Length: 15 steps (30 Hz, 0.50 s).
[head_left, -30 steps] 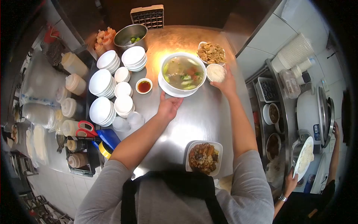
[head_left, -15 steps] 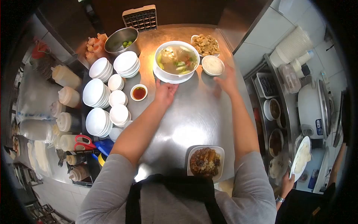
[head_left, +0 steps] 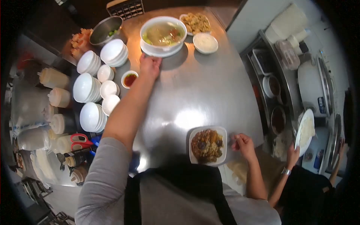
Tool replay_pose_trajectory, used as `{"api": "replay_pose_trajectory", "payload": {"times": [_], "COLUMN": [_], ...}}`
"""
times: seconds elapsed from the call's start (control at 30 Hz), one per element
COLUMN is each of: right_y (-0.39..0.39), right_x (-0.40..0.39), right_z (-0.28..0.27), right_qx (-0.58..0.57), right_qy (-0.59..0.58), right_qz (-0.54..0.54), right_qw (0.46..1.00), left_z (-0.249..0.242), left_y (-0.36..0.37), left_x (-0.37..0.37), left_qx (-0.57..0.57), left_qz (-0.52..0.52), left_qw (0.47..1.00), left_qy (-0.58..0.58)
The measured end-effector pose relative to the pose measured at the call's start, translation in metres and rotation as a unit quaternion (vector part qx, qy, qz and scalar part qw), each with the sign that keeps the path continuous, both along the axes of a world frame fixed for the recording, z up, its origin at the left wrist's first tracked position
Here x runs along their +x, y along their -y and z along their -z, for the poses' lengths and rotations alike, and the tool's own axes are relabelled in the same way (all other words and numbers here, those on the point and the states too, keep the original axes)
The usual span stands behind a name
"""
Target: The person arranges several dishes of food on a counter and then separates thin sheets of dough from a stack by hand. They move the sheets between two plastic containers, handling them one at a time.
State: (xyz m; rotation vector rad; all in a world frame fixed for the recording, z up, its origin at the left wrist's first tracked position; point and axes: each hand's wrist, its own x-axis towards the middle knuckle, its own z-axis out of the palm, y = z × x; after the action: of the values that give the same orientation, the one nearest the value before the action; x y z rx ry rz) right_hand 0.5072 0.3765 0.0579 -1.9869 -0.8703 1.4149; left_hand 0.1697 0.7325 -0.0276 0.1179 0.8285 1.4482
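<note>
My left hand (head_left: 150,67) is at the near edge of a white plate (head_left: 165,53), its fingers against the rim. On that plate sits a large white bowl of soup (head_left: 163,33). My right hand (head_left: 243,145) is curled closed just right of a square white dish of dark stewed food (head_left: 207,145), with a small gap between them and nothing visible in the fingers. Behind, a bowl of rice (head_left: 205,42) stands beside a dish of fried food (head_left: 195,23). A small sauce bowl (head_left: 129,79) is left of my left forearm.
Stacked white bowls (head_left: 88,88) line the left, with squeeze bottles (head_left: 59,96), red scissors (head_left: 81,141) and a steel bowl (head_left: 107,30). At the right, a co-worker's hand (head_left: 293,155) holds an oval plate (head_left: 305,132) near shelves with containers (head_left: 271,86).
My right hand has drawn back from beside the rice bowl to the square dish, and its fingers have curled. My left hand remains at the soup plate. The view has shifted.
</note>
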Motion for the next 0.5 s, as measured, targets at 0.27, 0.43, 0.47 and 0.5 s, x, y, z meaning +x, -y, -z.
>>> {"api": "replay_pose_trajectory", "payload": {"times": [0.27, 0.43, 0.47, 0.5], "right_y": [0.086, 0.092, 0.093, 0.092], "right_x": [-0.024, -0.053, -0.054, -0.057], "right_z": [0.006, 0.018, 0.021, 0.024], "right_qx": [-0.045, 0.019, 0.028, 0.02], "right_qy": [-0.361, -0.411, -0.407, -0.389], "right_qz": [0.094, 0.158, 0.166, 0.18], "right_qw": [0.927, 0.898, 0.898, 0.903], "left_z": [0.012, -0.058, -0.063, -0.07], "left_y": [-0.031, -0.002, 0.008, 0.013], "left_x": [-0.02, -0.022, -0.025, -0.031], "left_qx": [-0.032, -0.09, -0.062, -0.032], "left_qz": [0.081, 0.111, 0.108, 0.103], "left_qw": [0.994, 0.975, 0.978, 0.981], "left_qy": [-0.073, -0.169, -0.165, -0.161]}}
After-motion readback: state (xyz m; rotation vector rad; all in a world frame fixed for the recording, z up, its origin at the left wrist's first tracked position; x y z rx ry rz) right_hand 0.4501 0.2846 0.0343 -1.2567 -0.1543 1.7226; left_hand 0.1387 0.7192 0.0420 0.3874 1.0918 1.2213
